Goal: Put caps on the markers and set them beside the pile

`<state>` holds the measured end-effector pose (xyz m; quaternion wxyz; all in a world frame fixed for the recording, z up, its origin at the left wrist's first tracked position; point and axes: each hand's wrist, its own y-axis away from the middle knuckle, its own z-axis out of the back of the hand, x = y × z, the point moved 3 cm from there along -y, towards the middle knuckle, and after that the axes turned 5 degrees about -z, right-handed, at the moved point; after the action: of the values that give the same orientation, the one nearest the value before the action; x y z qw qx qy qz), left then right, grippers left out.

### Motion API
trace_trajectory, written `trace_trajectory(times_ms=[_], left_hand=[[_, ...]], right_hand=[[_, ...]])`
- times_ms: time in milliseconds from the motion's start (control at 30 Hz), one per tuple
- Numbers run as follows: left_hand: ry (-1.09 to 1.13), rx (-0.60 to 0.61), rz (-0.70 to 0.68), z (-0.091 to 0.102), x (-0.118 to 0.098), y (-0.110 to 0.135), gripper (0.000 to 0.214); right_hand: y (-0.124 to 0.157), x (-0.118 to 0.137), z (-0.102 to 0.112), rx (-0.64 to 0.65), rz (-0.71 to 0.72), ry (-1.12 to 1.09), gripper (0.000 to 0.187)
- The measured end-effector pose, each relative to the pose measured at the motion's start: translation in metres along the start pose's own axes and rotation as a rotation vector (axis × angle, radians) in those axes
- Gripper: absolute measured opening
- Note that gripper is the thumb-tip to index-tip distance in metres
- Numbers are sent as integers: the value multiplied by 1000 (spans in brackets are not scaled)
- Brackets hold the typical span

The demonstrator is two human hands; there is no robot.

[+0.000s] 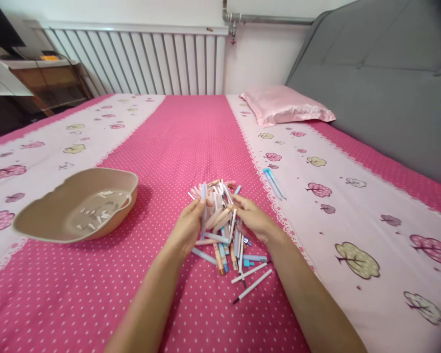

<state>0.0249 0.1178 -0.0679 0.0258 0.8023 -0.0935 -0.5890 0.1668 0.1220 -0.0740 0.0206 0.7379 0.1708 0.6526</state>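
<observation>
A loose heap of pen parts [216,220] lies on the bed, with pale barrels, caps and thin white refills. My left hand [189,223] is at the heap's left side, its fingers closed on an upright pale lilac pen barrel [204,211]. At the right side my right hand [252,215] has its thumb and fingers pinched around a slim white pen refill [232,226]. Its fingertips are partly hidden among the parts. Two white refills with dark tips [253,286] lie nearest me. A blue pen part [272,181] lies apart, beyond my right hand.
A beige basin [73,196] with several small white pieces inside stands on the left. Pink dotted bedding [191,132] spreads under everything. A pink pillow [286,105] rests near the grey headboard [375,73]. A white radiator [150,61] runs along the wall.
</observation>
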Motion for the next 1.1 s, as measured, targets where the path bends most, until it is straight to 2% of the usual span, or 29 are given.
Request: trace_trajectory(times_ms=[133, 200, 267, 333, 400, 533, 667, 733, 833, 933, 1100], left_hand=[[-253, 30, 16, -2, -10, -9, 24], [-440, -47, -57, 1, -16, -14, 22], [-618, -160, -187, 5, -21, -16, 22], [-702, -225, -290, 8, -23, -14, 23], [-654, -221, -330, 10, -20, -10, 26], [-447, -171, -299, 17, -11, -1, 29], [-335, -187, -269, 23, -8, 2, 33], [-305, -191, -250, 23, -8, 2, 39], [-290, -170, -226, 20, -8, 3, 44], [-330, -138, -251, 18, -6, 4, 37], [-414, -105, -335, 15, -3, 4, 23]], right_hand=[[5, 9, 9, -8, 50, 66, 47], [5, 11, 13, 15, 62, 105, 45], [5, 13, 19, 24, 91, 182, 41], [4, 14, 26, 0, 149, 276, 37], [2, 13, 32, -36, 209, 356, 36], [-3, 11, 43, -128, 230, 450, 34], [-1, 13, 52, -263, 174, 459, 31], [4, 15, 56, -305, 118, 560, 27], [13, 16, 60, -230, -2, 775, 21], [16, 14, 58, -139, -87, 913, 31], [5, 2, 44, -59, -107, 1043, 39]])
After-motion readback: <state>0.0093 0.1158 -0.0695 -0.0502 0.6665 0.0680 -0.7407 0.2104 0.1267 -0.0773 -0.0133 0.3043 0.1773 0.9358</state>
